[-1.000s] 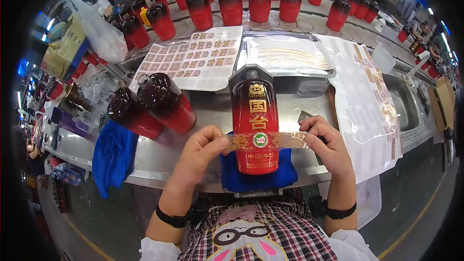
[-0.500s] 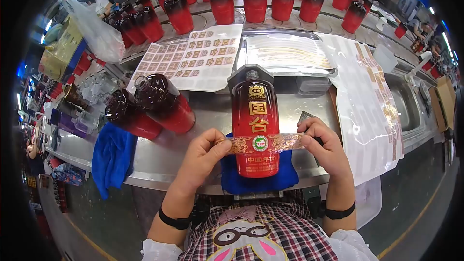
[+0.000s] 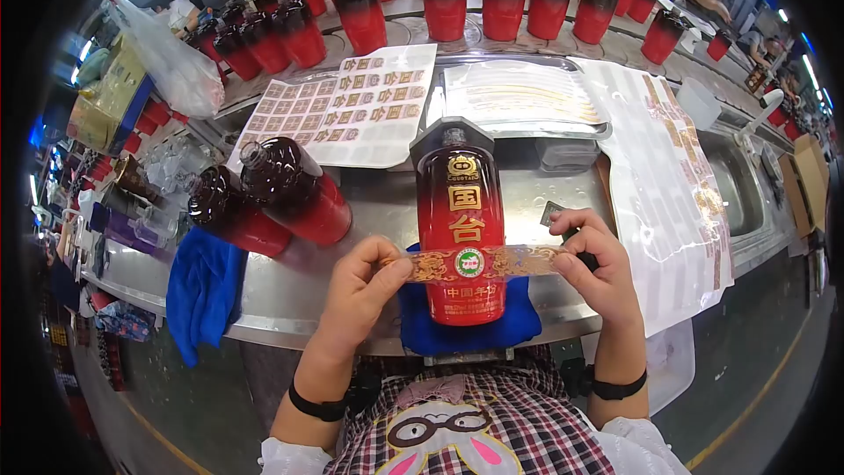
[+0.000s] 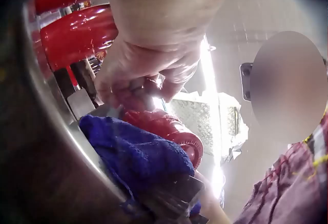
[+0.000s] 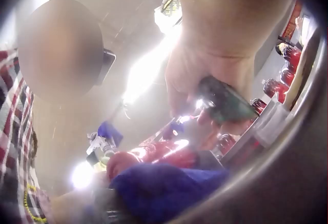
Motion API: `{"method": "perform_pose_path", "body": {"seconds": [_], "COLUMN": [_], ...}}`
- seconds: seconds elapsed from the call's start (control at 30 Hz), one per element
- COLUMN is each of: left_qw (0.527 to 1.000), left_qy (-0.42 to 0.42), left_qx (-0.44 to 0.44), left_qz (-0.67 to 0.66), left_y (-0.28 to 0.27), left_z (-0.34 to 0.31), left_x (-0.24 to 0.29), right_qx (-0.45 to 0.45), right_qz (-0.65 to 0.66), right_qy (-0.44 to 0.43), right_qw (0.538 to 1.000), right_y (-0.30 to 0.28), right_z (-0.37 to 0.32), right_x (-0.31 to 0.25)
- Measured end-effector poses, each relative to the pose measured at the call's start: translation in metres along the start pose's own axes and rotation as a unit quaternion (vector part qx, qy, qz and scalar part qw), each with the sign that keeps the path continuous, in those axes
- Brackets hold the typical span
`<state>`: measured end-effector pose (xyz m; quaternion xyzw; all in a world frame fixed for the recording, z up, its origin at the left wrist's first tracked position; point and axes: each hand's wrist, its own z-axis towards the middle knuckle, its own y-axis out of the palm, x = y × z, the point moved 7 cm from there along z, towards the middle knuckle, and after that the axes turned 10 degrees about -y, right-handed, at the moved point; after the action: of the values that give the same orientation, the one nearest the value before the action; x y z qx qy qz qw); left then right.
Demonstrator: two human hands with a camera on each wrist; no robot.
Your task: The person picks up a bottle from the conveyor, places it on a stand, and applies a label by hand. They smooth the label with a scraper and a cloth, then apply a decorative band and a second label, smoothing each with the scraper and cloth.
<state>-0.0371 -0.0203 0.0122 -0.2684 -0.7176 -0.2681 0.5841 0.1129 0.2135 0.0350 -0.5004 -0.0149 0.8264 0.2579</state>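
Note:
A clear label strip [image 3: 431,266] with gold scrollwork and a round green-and-white emblem is stretched across a red-and-black bottle [image 3: 461,202] with gold lettering. My left hand [image 3: 363,286] pinches the strip's left end between thumb and finger. At the right end, my right hand [image 3: 596,266] pinches it the same way, while a dark flat tool [image 5: 225,101] is tucked in that palm. The bottle lies on its back, its neck at a grey holder [image 3: 422,145] and its base over a blue cloth [image 3: 519,317]. In the left wrist view the fingers are over the bottle [image 4: 164,127].
Two more bottles [image 3: 303,193] stand at the left by another blue cloth [image 3: 204,290]. Sticker sheets [image 3: 352,145] and a tray of pale strips [image 3: 519,92] lie behind. A long label sheet [image 3: 655,237] covers the right side. Several bottles [image 3: 444,4] stand on a conveyor.
The strip stays held taut across the bottle, with only slight shifts of the hands. Bottles on the conveyor behind have moved to the right.

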Motion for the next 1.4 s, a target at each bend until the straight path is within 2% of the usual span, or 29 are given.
{"method": "perform_pose_path", "body": {"seconds": [0.13, 0.47, 0.57, 0.67, 0.77, 1.17, 1.27, 1.37, 1.4], "left_qw": [0.998, 0.985, 0.985, 0.994, 0.998, 0.998, 0.999, 0.988, 0.986], "left_qy": [0.051, 0.122, 0.111, 0.042, 0.049, -0.009, -0.028, -0.041, -0.03], "left_qx": [0.024, 0.065, 0.067, 0.032, 0.031, 0.017, 0.031, 0.028, 0.05], "left_qz": [0.029, 0.1, 0.11, 0.095, 0.035, 0.052, 0.012, -0.146, -0.154], "left_y": [-0.002, -0.003, -0.004, -0.002, -0.001, 0.007, 0.002, -0.002, -0.005], "left_z": [-0.004, -0.012, -0.012, -0.01, -0.004, 0.001, 0.006, 0.005, 0.005], "left_x": [0.007, 0.021, 0.017, 0.011, 0.005, -0.003, -0.016, -0.017, -0.018], "right_qx": [0.008, 0.035, 0.033, 0.028, 0.023, 0.007, 0.004, 0.002, 0.002], "right_qz": [-0.056, -0.077, -0.067, -0.058, -0.044, -0.004, -0.005, -0.003, 0.0], "right_qy": [-0.06, -0.075, -0.058, -0.036, -0.006, 0.06, 0.063, 0.064, 0.067], "right_qw": [0.997, 0.994, 0.995, 0.997, 0.999, 0.998, 0.998, 0.998, 0.998], "right_y": [-0.004, -0.007, -0.007, -0.005, -0.003, 0.007, 0.009, 0.01, 0.011], "right_z": [0.002, -0.002, -0.002, -0.001, -0.002, -0.004, -0.002, -0.002, -0.002], "right_x": [-0.013, -0.016, -0.014, -0.01, -0.004, 0.015, 0.016, 0.017, 0.017]}}
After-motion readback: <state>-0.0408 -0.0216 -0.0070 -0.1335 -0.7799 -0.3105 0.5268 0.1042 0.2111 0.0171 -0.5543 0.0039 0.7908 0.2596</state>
